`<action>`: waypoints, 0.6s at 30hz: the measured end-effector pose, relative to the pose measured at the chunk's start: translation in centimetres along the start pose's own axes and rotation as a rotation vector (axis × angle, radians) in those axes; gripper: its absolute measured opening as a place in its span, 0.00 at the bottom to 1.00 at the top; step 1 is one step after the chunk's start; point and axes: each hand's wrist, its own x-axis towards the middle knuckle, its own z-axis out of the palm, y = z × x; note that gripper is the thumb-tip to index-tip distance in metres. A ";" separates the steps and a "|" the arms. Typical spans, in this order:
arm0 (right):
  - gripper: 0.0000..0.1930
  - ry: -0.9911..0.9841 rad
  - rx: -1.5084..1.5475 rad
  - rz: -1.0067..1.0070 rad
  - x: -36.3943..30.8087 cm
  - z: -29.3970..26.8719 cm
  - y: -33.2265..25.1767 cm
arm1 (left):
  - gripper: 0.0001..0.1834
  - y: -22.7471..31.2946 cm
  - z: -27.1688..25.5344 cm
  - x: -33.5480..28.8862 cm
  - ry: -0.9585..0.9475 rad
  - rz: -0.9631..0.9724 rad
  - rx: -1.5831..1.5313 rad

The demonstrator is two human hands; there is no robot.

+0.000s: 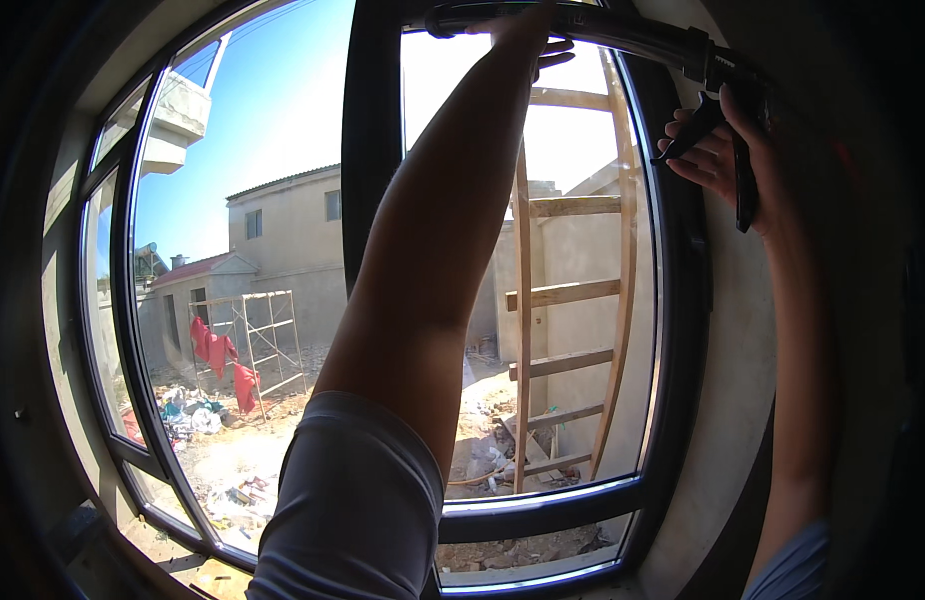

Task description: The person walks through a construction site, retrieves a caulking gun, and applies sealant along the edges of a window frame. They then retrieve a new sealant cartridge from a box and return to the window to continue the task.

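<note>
A black caulking gun [643, 38] lies across the upper right of the head view, its long barrel running along the top of the window. My right hand [728, 150] is wrapped around its handle and trigger, with the fingers curled over the lever. My left arm reaches up through the middle, and my left hand [531, 32] is at the barrel near the top edge. A few of its fingers show just under the barrel; the rest are dark and partly hidden, but the hand appears closed around it. The gun's tip cannot be made out.
A dark-framed window [375, 120] fills most of the view, set in a plastered wall [728, 400]. Outside, a wooden ladder [568, 293] stands upright close to the glass. Beyond are a metal scaffold frame [273, 340] with red cloth [213, 348], rubble and a building [293, 235].
</note>
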 end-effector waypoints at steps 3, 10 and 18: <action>0.48 -0.069 0.034 -0.023 2.9 0.4 0.2 | 0.28 -0.2 -1.5 2.5 -0.088 0.048 0.013; 0.48 -0.066 -0.022 -0.007 7.3 0.2 -0.3 | 0.31 -0.6 -4.1 5.8 -0.080 0.039 0.001; 0.48 -0.150 -0.033 0.030 12.3 -0.3 -0.6 | 0.32 0.4 -4.3 6.9 0.093 -0.008 -0.005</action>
